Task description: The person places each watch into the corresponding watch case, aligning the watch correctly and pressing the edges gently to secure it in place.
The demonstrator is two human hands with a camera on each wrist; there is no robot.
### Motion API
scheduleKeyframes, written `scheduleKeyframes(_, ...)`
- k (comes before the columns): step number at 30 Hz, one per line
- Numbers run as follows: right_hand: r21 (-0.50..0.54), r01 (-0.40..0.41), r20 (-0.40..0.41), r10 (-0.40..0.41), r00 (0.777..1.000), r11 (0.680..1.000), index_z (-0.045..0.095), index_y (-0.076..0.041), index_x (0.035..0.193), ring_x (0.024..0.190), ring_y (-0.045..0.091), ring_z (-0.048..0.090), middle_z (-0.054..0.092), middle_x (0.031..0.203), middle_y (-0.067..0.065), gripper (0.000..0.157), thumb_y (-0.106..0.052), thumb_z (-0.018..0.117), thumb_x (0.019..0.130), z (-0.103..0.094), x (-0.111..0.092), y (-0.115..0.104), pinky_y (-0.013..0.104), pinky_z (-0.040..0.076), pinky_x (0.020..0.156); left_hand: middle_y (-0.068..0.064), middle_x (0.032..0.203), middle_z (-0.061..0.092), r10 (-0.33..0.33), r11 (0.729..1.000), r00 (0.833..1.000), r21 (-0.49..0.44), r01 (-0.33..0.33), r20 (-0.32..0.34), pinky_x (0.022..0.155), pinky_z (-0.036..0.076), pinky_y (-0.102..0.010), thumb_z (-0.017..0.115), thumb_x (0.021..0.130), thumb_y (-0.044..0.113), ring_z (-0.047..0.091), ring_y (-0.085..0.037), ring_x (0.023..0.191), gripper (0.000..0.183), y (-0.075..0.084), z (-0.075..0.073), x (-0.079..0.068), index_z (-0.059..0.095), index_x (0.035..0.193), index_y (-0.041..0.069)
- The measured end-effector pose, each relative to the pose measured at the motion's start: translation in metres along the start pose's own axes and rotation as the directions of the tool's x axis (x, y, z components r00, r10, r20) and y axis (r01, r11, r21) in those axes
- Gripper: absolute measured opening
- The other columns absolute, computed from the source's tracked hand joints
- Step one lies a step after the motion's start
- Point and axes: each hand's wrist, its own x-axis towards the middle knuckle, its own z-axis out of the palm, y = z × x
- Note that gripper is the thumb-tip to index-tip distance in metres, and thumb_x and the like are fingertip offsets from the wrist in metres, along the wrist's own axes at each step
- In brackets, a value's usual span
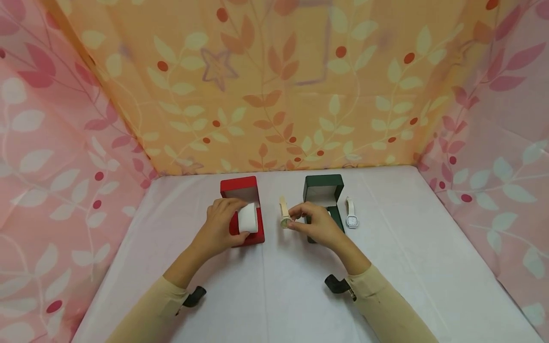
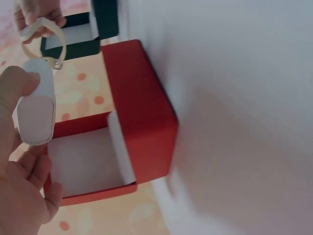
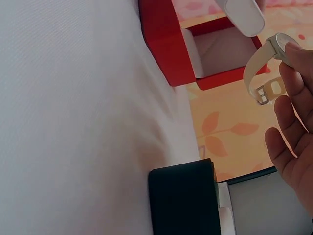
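From my remote seat, I have the cream-strapped watch [image 1: 283, 213] up off the table between the two boxes, its dial towards me and its band curving away. The right hand [image 1: 316, 221] pinches it by the case between thumb and index finger, those tips nearly together with the watch between them, the other fingers bent loosely behind. (My right wrist view shows the buckle well, but I cannot tell whether the band is fastened.)

Just beside it, the left hand [image 1: 223, 224] grips a white cushion [image 1: 248, 218] by its ends, thumb on one and curved fingers on the other, spread about as wide as the cushion is long. It holds that over the red box [image 1: 238, 183], whose lid stands raised and shows a pale lining.

On the other side, the green box [image 1: 323, 181] also has its lid up, partly hidden from my head view by the right hand. Just right of that box, a second watch [image 1: 351, 220] with a whitish band lies on the white cloth [image 1: 274, 295]. Leaf-patterned curtains [image 1: 279, 114] rise behind, and beige sleeves [image 1: 152, 309] reach in from below.
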Motion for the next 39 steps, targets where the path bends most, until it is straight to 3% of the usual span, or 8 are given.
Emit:
scheduleKeyframes(9,0.024,-0.005,0.001,0.005,1.0,1.0,0.075,-0.021,0.11,0.103,0.023,0.062,0.069,0.105,-0.004,0.024,-0.021,0.083,0.088,-0.006,-0.001,-0.006,0.061,0.05,0.091,-0.003,0.137,0.057,-0.016,1.0,1.0,-0.024,0.016,0.002,0.1,0.033,-0.051,0.091,0.076,0.03,0.044,-0.026,0.131,0.075,0.017,-0.007,0.001,0.053,0.14,0.015)
scheduleKeyframes(16,0.043,0.01,0.014,-0.011,1.0,0.999,0.075,-0.021,0.111,0.105,0.031,0.064,0.069,0.105,-0.004,0.025,-0.025,0.083,0.088,-0.008,-0.002,-0.012,0.047,0.051,0.087,-0.003,0.134,0.058,-0.029,0.999,0.999,-0.046,0.029,-0.019,0.101,0.035,-0.05,0.093,0.074,0.028,0.046,-0.025,0.129,0.079,0.027,-0.007,0.003,0.051,0.14,0.014)
scheduleKeyframes(26,0.098,-0.003,0.064,-0.003,0.998,0.995,0.075,-0.02,0.112,0.103,0.026,0.062,0.071,0.102,-0.004,0.026,-0.028,0.082,0.088,-0.001,-0.007,-0.018,0.049,0.049,0.091,-0.003,0.135,0.059,0.025,0.999,0.999,-0.043,-0.027,-0.042,0.102,0.034,-0.051,0.096,0.07,0.03,0.045,-0.026,0.13,0.081,0.039,0.0,-0.007,0.054,0.137,0.013)
scheduleKeyframes(39,0.13,-0.026,0.101,0.013,0.995,0.991,0.075,-0.019,0.112,0.102,0.023,0.062,0.072,0.103,-0.003,0.026,-0.026,0.082,0.088,-0.004,-0.008,-0.026,0.048,0.049,0.091,-0.005,0.134,0.06,0.138,0.988,0.987,-0.061,-0.143,-0.082,0.103,0.03,-0.058,0.096,0.069,0.027,0.046,-0.029,0.129,0.078,0.047,0.009,-0.003,0.057,0.135,0.013)
